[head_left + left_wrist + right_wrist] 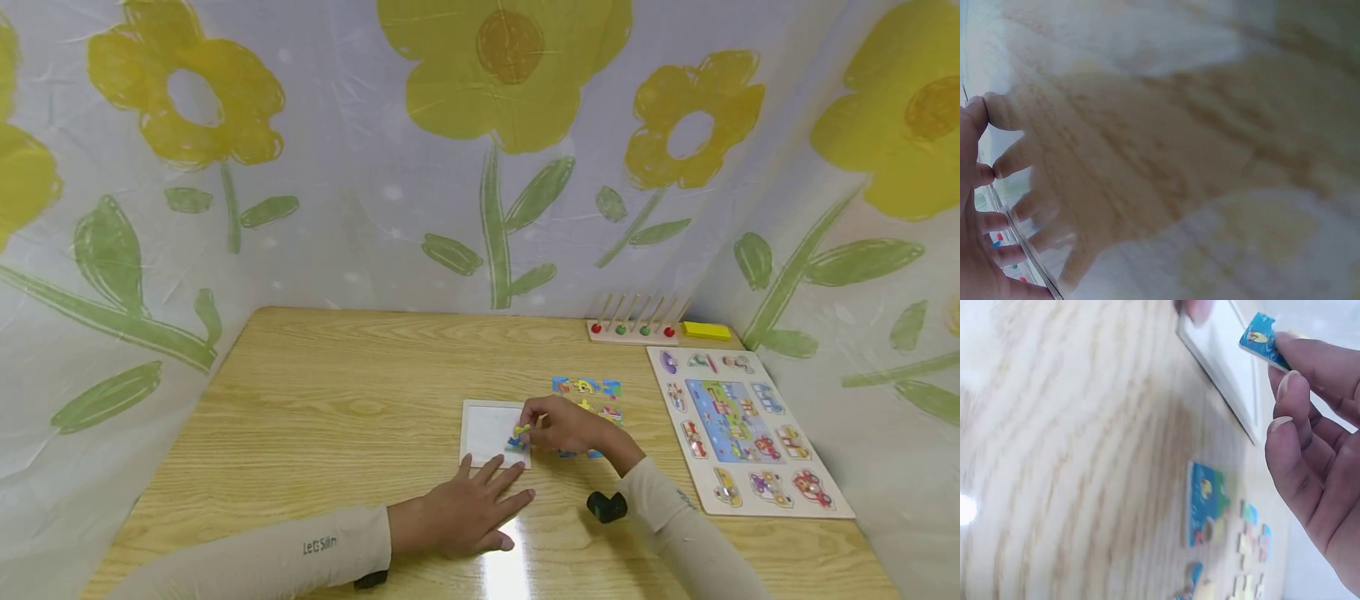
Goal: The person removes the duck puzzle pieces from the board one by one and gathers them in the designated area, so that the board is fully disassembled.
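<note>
Between thumb and fingers, my right hand [564, 423] pinches a blue-and-yellow jigsaw piece [1262, 337] over the right part of a white puzzle frame [487, 425]. My left hand [474, 510] lies with its fingers spread, fingertips at the front edge of that frame. The frame's inside shows plain white. Beside it on the right, several loose jigsaw pieces [587, 388] lie on the table, partly hidden by my right hand; the right wrist view shows a blue piece [1205, 494] among them. In the left wrist view, the left hand [985, 250] appears at the edge with its reflection in the glossy surface.
A wooden peg puzzle board [675, 450] with vehicle pieces lies on the right. Behind it stand a rack of thin rods with red and green beads [632, 332] and a yellow block [707, 332]. A flower-printed curtain [345, 208] surrounds the wooden table [322, 392].
</note>
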A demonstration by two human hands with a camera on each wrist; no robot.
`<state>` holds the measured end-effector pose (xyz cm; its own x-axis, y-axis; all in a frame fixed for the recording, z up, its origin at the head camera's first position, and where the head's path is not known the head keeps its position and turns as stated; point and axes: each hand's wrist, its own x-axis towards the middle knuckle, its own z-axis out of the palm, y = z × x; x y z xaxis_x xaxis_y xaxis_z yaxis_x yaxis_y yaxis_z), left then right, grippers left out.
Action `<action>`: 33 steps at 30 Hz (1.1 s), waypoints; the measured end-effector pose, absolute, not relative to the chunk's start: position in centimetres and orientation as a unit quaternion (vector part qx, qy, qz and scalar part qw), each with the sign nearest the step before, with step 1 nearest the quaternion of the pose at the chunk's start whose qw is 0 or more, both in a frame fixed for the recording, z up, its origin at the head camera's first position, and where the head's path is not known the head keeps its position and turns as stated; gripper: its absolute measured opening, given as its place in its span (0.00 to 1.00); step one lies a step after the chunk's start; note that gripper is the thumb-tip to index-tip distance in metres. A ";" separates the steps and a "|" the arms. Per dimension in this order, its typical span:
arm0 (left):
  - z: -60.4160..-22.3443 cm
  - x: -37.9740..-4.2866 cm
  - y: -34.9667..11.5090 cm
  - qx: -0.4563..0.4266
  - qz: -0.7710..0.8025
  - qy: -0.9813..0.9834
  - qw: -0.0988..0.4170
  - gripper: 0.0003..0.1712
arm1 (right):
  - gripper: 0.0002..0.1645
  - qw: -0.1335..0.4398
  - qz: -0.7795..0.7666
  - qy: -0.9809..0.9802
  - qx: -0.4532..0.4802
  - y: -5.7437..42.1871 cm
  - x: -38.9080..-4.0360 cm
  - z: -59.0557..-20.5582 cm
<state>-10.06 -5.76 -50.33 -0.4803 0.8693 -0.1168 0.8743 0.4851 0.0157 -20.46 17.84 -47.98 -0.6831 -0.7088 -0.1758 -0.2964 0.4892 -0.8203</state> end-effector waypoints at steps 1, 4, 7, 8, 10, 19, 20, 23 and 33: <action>-50.3 -10.1 -5.8 0.507 -0.023 0.860 0.054 0.38 | 0.04 0.257 -0.409 0.822 -0.302 18.0 -20.4 -47.8; -50.4 -10.0 -5.8 0.507 -0.025 0.860 0.049 0.38 | 0.06 0.248 -0.421 0.822 -0.291 18.7 -20.4 -47.5; -50.4 -10.0 -5.8 0.505 -0.026 0.862 0.048 0.37 | 0.07 0.240 -0.436 0.822 -0.277 19.4 -20.3 -47.3; -50.4 -10.0 -5.8 0.504 -0.026 0.862 0.050 0.37 | 0.07 0.235 -0.439 0.822 -0.276 19.6 -20.3 -47.2; -50.4 -10.0 -5.8 0.502 -0.025 0.863 0.051 0.37 | 0.07 0.228 -0.446 0.820 -0.276 20.2 -20.1 -47.1; -50.4 -9.9 -5.8 0.501 -0.021 0.864 0.046 0.37 | 0.12 0.204 -0.455 0.821 -0.279 23.3 -19.3 -47.5; -50.4 -9.9 -5.8 0.500 -0.022 0.864 0.046 0.37 | 0.14 0.202 -0.454 0.822 -0.277 23.7 -19.2 -47.6; -50.5 -9.9 -5.8 0.500 -0.019 0.865 0.047 0.37 | 0.16 0.195 -0.447 0.831 -0.269 24.7 -18.7 -47.7; -50.8 -10.0 -5.8 0.507 -0.010 0.861 0.038 0.37 | 0.22 0.176 -0.449 0.848 -0.222 27.8 -17.3 -47.6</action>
<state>-9.96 -5.83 -50.75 -0.4830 0.8723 -0.0755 0.8738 0.4858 0.0219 -17.28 27.82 -47.59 -0.8398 -0.5336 -0.0996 -0.2174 0.4987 -0.8391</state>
